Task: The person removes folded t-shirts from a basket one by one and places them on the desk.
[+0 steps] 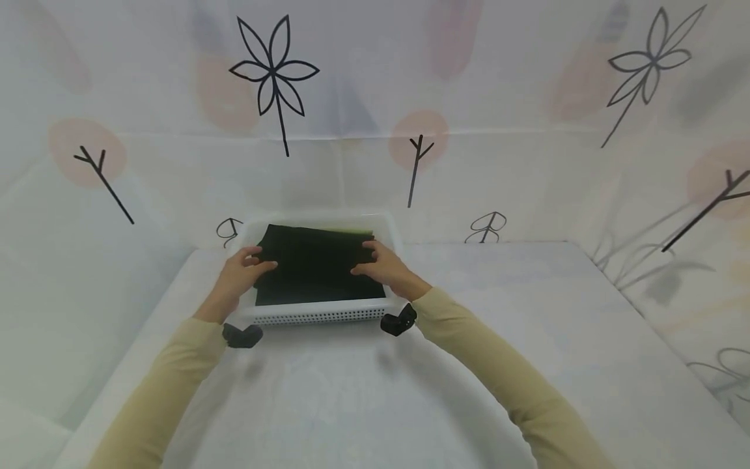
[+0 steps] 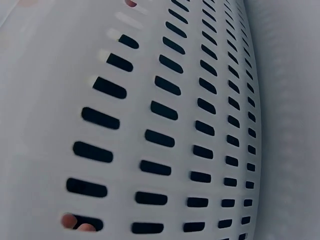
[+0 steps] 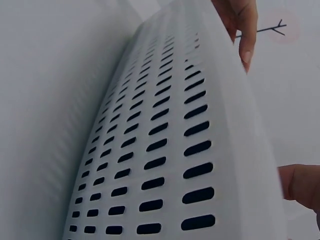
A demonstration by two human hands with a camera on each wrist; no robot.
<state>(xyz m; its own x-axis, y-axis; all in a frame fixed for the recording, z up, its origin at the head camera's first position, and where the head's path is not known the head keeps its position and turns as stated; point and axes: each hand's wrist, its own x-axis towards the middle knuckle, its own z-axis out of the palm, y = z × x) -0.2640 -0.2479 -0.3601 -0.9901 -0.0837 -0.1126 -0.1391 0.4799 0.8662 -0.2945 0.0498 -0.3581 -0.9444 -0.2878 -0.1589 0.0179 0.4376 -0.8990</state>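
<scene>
Surface: white, covered. Sleeves: two, pale yellow, extended over it from the near edge. Wrist devices: two, black, worn below the hands. Basket: white, slotted front wall, placed at the far edge, nearer the far left corner. Left hand: held at the basket's left side, thumb and fingers parted, nothing seen pinched. Right hand: likewise parted, at the right side. Cloth: black, laid flat inside the basket. Yellow-green strip: exposed behind it. Backdrop: printed with flowers, hung beyond.
</scene>
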